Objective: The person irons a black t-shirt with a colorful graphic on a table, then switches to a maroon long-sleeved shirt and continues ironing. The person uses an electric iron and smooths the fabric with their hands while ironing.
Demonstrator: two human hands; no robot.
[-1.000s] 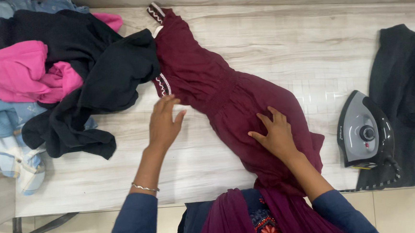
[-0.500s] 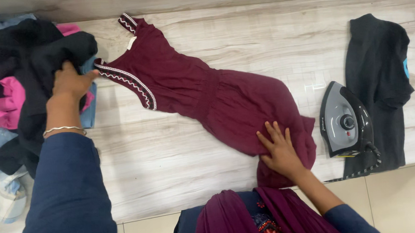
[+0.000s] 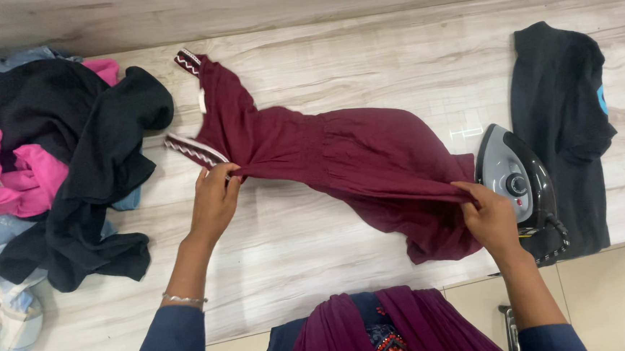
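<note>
A maroon dress [image 3: 340,159] is lying stretched across the middle of the pale wood-grain table [image 3: 363,64], its top end with white zigzag trim pointing toward the far left and its skirt reaching toward the near right. The left hand [image 3: 214,199] is pinching the near edge of the dress at the bodice, just beside a trimmed armhole, with the fingers closed on the fabric. The right hand [image 3: 490,215] is gripping the near side of the skirt, fingers closed around a fold and lifting it slightly off the table, so the cloth is running taut between the two hands. A silver bangle [image 3: 184,299] is sitting on the left wrist, and both arms are wearing dark blue sleeves.

Just to the right of the dress, touching or nearly touching the skirt, a grey and black iron [image 3: 519,181] is lying on the table beside the right hand. Beyond the iron, farther right of the dress, a black garment [image 3: 561,110] is lying flat. To the left of the dress, a heap of clothes [image 3: 44,163] is piling up in black, pink and light blue, with a black piece coming close to the dress's top end. Below the dress, at the near table edge, a purple scarf [image 3: 380,330] is hanging at the person's front.
</note>
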